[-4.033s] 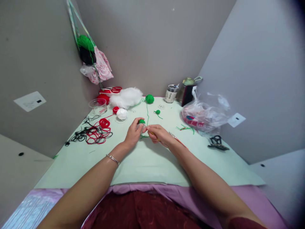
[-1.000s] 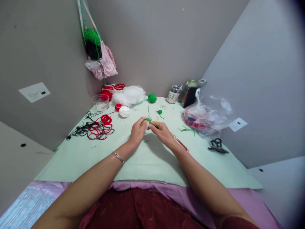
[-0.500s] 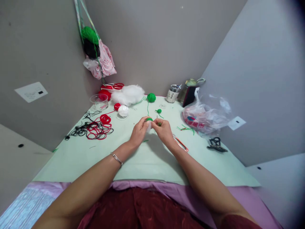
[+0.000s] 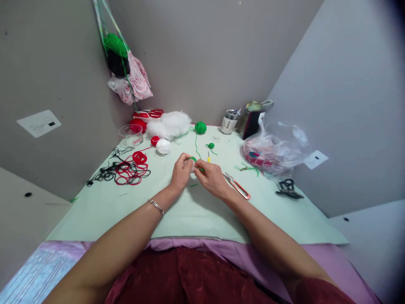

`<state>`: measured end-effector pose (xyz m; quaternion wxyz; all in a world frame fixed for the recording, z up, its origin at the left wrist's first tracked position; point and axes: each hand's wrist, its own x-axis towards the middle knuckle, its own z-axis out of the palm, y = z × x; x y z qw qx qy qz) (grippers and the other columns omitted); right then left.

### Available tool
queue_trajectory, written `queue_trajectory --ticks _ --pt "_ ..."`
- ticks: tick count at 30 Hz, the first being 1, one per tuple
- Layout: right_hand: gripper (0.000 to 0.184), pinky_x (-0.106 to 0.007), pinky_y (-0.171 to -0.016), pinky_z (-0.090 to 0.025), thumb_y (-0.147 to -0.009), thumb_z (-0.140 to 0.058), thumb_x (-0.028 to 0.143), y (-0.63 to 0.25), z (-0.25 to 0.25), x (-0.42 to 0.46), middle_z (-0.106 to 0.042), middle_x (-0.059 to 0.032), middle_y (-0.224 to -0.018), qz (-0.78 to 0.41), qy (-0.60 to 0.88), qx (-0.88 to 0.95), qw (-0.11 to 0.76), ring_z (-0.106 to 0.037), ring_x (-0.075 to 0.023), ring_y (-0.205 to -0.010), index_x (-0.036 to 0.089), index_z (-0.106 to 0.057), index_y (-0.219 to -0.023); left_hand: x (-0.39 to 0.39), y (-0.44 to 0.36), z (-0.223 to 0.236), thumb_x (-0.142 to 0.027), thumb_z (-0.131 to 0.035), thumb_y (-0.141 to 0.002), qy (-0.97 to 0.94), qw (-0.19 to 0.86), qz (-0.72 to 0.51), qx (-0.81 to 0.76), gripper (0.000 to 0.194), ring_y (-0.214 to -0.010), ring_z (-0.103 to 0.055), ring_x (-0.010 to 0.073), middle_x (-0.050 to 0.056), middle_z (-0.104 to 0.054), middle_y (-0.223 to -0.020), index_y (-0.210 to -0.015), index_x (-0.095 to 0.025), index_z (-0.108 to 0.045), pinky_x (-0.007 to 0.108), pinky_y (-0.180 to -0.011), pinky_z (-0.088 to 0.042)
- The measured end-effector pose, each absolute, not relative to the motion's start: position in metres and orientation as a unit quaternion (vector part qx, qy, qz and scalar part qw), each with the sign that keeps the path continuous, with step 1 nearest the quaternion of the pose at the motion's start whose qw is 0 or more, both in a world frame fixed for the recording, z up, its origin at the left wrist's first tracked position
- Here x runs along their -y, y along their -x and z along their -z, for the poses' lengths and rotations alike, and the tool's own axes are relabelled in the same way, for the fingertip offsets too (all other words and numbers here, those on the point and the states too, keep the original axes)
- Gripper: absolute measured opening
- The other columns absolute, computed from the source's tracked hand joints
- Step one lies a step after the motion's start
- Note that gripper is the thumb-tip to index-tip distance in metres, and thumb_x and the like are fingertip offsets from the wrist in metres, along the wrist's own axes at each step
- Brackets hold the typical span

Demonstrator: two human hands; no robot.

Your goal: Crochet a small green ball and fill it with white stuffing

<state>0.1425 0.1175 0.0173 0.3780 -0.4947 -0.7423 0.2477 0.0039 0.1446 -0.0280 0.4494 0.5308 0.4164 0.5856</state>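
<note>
Above the middle of the table, my left hand (image 4: 181,172) is closed on a small green yarn piece (image 4: 193,159) with white stuffing (image 4: 192,166) at its near side. My right hand (image 4: 211,177) meets it from the right, fingertips pinched at the same piece; the fingers hide most of it. Just beyond the right knuckles shows a yellow-handled tool (image 4: 209,158) with a thin metal tip, possibly a crochet hook. Orange-handled thread snips (image 4: 241,189) lie beside my right wrist. A green yarn ball (image 4: 200,127) trails a strand toward my hands, and a smaller green ball (image 4: 211,145) lies nearer.
On the left are tangled red and black cords (image 4: 126,169), a clear plastic cup (image 4: 131,137), a white yarn ball (image 4: 163,146) and fluffy stuffing (image 4: 169,124). To the right sit a plastic bag (image 4: 268,152), a black hair claw (image 4: 288,189), green yarn scraps (image 4: 248,169) and a pen tin (image 4: 229,122).
Both hands have shifted slightly left with the green piece, and the right fingers have closed in on it. Less white stuffing shows. The yellow tool and more of the snips have come into sight.
</note>
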Motion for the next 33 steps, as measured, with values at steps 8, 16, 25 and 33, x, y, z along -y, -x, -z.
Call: queue_trajectory --ticks 8,16,25,33 --pt "0.026 -0.026 -0.056 -0.031 -0.082 -0.054 0.04 -0.145 -0.001 -0.138 -0.048 0.0038 -0.056 -0.302 0.517 0.691 0.405 -0.04 -0.0124 -0.057 0.021 -0.055 -0.063 -0.14 -0.007 0.02 -0.027 -0.066 -0.089 -0.506 0.484 -0.591 -0.401 0.009 -0.069 -0.06 0.0134 -0.002 -0.064 -0.077 -0.092 -0.019 -0.063 0.026 -0.067 -0.049" --pt "0.029 -0.026 -0.055 -0.032 -0.082 -0.056 0.043 -0.155 -0.001 -0.142 -0.055 0.0023 -0.057 -0.32 0.529 0.671 0.409 -0.042 -0.0126 -0.055 0.02 -0.059 -0.064 -0.139 0.0 0.013 -0.038 -0.076 -0.08 -0.537 0.538 -0.548 -0.349 0.032 -0.072 -0.064 0.0161 0.0 -0.068 -0.077 -0.101 -0.02 -0.062 0.028 -0.071 -0.049" --pt "0.017 -0.028 -0.063 -0.029 -0.081 -0.061 0.032 -0.14 -0.012 -0.122 -0.051 0.0047 -0.06 -0.277 0.511 0.712 0.394 -0.041 -0.0133 -0.06 0.022 -0.056 -0.068 -0.145 -0.004 0.021 -0.022 -0.069 -0.077 -0.498 0.476 -0.598 -0.41 0.014 -0.072 -0.058 0.0141 -0.004 -0.059 -0.073 -0.08 -0.021 -0.056 0.024 -0.068 -0.047" --pt "0.027 -0.026 -0.057 -0.031 -0.078 -0.058 0.043 -0.145 0.002 -0.142 -0.047 0.0043 -0.055 -0.33 0.53 0.655 0.426 -0.041 -0.0129 -0.057 0.022 -0.053 -0.062 -0.138 -0.008 0.016 -0.034 -0.072 -0.081 -0.478 0.557 -0.569 -0.37 0.024 -0.08 -0.068 0.0174 0.001 -0.07 -0.086 -0.098 -0.02 -0.061 0.034 -0.077 -0.06"
